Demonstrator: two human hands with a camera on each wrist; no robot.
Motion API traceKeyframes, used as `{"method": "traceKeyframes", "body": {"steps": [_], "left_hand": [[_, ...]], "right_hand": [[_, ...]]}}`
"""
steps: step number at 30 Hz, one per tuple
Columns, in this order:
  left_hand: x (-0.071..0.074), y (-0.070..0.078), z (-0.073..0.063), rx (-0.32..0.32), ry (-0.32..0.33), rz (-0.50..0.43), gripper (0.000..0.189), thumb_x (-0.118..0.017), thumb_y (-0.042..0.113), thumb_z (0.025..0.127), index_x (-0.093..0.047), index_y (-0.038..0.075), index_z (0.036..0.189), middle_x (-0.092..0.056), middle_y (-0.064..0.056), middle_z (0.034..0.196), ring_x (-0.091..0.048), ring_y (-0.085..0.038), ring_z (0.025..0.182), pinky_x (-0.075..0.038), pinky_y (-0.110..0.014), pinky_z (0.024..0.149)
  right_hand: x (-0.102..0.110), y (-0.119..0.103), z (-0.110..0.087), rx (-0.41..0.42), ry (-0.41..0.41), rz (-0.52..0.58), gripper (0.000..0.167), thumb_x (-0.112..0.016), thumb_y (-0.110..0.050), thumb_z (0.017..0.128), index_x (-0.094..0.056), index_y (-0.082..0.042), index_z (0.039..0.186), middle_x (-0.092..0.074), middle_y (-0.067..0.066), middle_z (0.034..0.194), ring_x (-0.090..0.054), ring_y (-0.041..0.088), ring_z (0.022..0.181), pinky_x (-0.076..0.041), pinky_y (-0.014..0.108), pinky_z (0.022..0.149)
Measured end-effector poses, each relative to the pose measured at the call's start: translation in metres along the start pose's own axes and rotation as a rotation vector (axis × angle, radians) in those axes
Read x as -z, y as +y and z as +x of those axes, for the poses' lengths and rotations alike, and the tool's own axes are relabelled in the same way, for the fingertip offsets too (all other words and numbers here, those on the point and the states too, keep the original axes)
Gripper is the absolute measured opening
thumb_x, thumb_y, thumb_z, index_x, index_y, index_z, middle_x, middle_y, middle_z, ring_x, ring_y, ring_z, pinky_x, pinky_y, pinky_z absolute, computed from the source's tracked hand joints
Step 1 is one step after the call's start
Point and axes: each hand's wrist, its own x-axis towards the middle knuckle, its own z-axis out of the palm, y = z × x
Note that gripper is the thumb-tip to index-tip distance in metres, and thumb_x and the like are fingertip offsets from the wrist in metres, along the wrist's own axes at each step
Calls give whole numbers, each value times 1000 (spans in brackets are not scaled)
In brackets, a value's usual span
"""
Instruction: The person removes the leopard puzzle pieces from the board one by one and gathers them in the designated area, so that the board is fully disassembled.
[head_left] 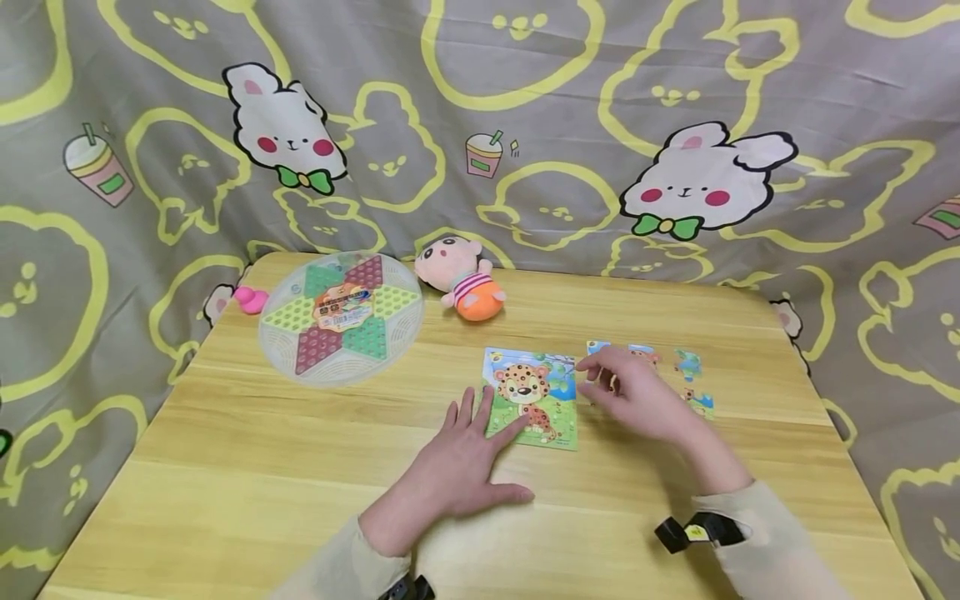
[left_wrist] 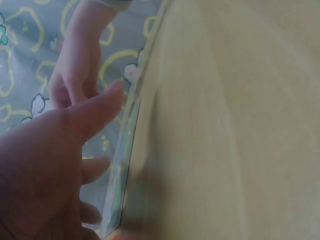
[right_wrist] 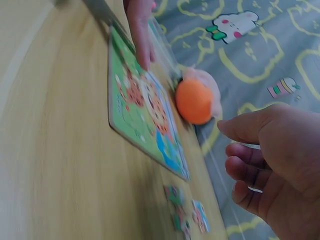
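Observation:
A square jigsaw puzzle (head_left: 525, 387) with a cartoon leopard lies on the wooden table. My left hand (head_left: 459, 467) spreads over its lower left, fingers straight, index fingertip over the picture and thumb out to the side. Just right of the puzzle hovers my right hand (head_left: 647, 402), above several loose puzzle pieces (head_left: 687, 365) and partly hiding them. In the right wrist view, the right hand (right_wrist: 287, 155) has its thumb apart from loosely bent fingers, with nothing between them. Two or so pieces (right_wrist: 200, 216) show below it there.
A round Chinese checkers board (head_left: 401, 329) lies at the back left, beside a pink toy duck (head_left: 251, 300). A plush doll (head_left: 468, 279) rests at the back middle. Patterned cloth (head_left: 555, 100) hangs behind the table.

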Motion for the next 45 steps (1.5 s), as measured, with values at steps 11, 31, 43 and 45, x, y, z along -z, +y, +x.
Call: {"method": "traceKeyframes", "body": {"steps": [11, 31, 43, 45], "left_hand": [[-4, -1, -1, 31, -34, 15, 100, -68, 81, 83, -36, 35, 166, -10, -34, 170, -15, -60, 152, -31, -60, 122], [-4, -1, 0, 37, -90, 4, 100, -69, 78, 86, -34, 31, 167, -3, -37, 169, -8, -54, 156, -24, -55, 126], [-3, -4, 2, 37, -107, 31, 100, -67, 80, 86, -35, 30, 167, -3, -37, 169, -9, -54, 156, -24, -55, 126], [-3, -4, 2, 37, -109, 30, 100, -67, 80, 86, -35, 30, 167, -3, -37, 169, -9, -54, 156, -24, -55, 126]], "right_hand": [[-26, -16, 29, -17, -114, 23, 21, -75, -11, 100, -73, -4, 120, -65, -7, 96, -60, 13, 83, -55, 31, 69], [-78, -40, 59, -19, -298, -88, 30, -81, -25, 96, -73, -4, 117, -62, 0, 102, -56, 13, 85, -53, 35, 81], [-82, -41, 65, -48, -319, -27, 28, -84, -20, 94, -66, -6, 111, -59, 2, 95, -54, 14, 78, -50, 32, 73], [-82, -42, 65, -53, -320, 0, 29, -84, -19, 94, -65, -6, 111, -61, 2, 94, -55, 15, 77, -51, 31, 74]]}}
